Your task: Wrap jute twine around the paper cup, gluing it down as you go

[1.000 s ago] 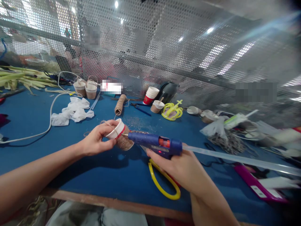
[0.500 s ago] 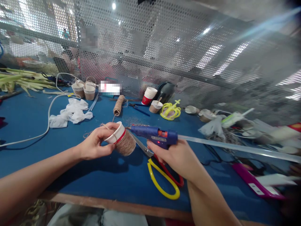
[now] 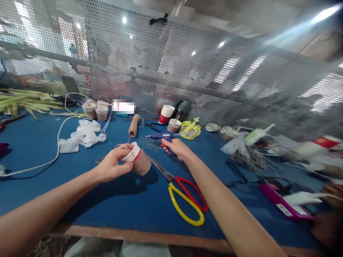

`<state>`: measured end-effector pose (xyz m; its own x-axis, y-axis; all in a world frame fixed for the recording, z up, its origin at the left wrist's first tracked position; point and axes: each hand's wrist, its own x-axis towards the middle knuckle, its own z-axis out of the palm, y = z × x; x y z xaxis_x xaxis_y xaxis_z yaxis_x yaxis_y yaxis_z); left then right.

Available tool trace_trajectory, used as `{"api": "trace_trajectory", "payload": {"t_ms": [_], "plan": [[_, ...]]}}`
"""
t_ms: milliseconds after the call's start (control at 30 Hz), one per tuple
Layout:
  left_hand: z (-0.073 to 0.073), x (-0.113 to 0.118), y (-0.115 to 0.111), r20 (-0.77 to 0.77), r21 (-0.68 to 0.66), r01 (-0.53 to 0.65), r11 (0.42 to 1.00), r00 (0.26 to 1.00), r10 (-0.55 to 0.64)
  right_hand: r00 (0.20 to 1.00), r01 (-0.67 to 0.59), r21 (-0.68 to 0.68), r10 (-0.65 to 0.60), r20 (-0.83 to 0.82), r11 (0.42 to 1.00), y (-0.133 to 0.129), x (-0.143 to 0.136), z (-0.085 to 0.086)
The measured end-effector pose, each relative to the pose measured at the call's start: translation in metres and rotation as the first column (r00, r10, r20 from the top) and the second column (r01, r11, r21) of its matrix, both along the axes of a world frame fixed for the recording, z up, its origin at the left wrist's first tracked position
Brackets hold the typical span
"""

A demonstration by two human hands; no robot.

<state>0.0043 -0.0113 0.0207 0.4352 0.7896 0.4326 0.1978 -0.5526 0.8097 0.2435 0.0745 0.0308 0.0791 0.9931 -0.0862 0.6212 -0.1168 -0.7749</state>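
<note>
My left hand (image 3: 115,161) grips the white rim of a paper cup (image 3: 141,162), which is tilted on its side and wound with brown twine below a red band. A strand of twine runs from it toward the twine roll (image 3: 134,125). Farther forward, my right hand (image 3: 175,147) is closed around the handle of a blue glue gun (image 3: 162,136), its nozzle pointing left, away from the cup. Between my forearms lie scissors (image 3: 171,177) with one red and one yellow handle loop, blades toward the cup.
White crumpled cloth (image 3: 83,135) and a white cable (image 3: 58,142) lie at the left. Wrapped cups (image 3: 102,111), a yellow crown shape (image 3: 190,129) and a dark rounded object line the mesh partition (image 3: 150,71). A purple power strip (image 3: 284,203) sits at the right, near a person's hand.
My right hand has moved forward with the glue gun, away from the cup and toward the yellow crown shape. My left hand still holds the cup in nearly the same place.
</note>
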Motion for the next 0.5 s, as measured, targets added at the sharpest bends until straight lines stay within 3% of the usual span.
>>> {"api": "trace_trajectory", "payload": {"t_ms": [100, 167, 300, 367, 433, 467, 500], "plan": [[0.001, 0.002, 0.000, -0.002, 0.015, 0.008, 1.000, 1.000, -0.008, 0.991, 0.033, -0.036, -0.028, 0.134, 0.999, 0.013, -0.006, -0.014], [0.002, 0.002, 0.001, -0.001, 0.026, 0.018, 1.000, 1.000, -0.018, 0.974, 0.030, -0.021, -0.025, 0.225, 0.999, 0.016, -0.011, -0.013], [0.002, 0.003, 0.001, -0.026, 0.020, 0.005, 1.000, 1.000, -0.004, 0.937, -0.057, 0.123, 0.011, 0.349, 0.991, 0.002, -0.029, 0.014], [0.002, 0.004, 0.000, -0.029, 0.013, 0.002, 1.000, 1.000, -0.002, 0.925, -0.181, 0.177, 0.107, 0.364, 0.967, -0.013, -0.046, 0.032], [0.001, 0.005, -0.001, -0.015, -0.023, 0.013, 1.000, 1.000, -0.013, 0.892, -0.369, 0.183, 0.292, 0.345, 0.911, -0.032, -0.067, 0.046], [0.000, 0.006, -0.002, 0.002, -0.062, 0.023, 0.998, 1.000, -0.022, 0.820, -0.541, 0.190, 0.465, 0.333, 0.819, -0.040, -0.077, 0.051], [-0.001, 0.006, -0.002, 0.023, -0.113, 0.032, 0.993, 0.999, -0.030, 0.758, -0.634, 0.185, 0.555, 0.343, 0.751, -0.048, -0.086, 0.053]]}}
